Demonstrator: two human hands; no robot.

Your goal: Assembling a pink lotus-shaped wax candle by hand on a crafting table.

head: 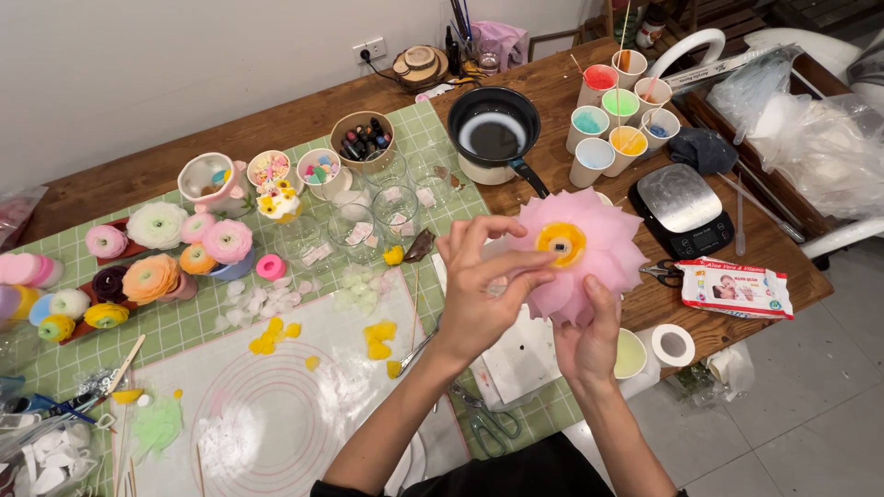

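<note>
I see the pink flower [580,253] held up above the desk [276,129], its yellow centre [562,244] facing me. My right hand [589,345] sits directly below it, grip closed around the lower petals from underneath. My left hand [479,294] comes in from the left side, fingers [516,269] pinched at the petal edge just beside the centre. So the flower lies up and right of the left grip, and the right hand is the nearer support
</note>
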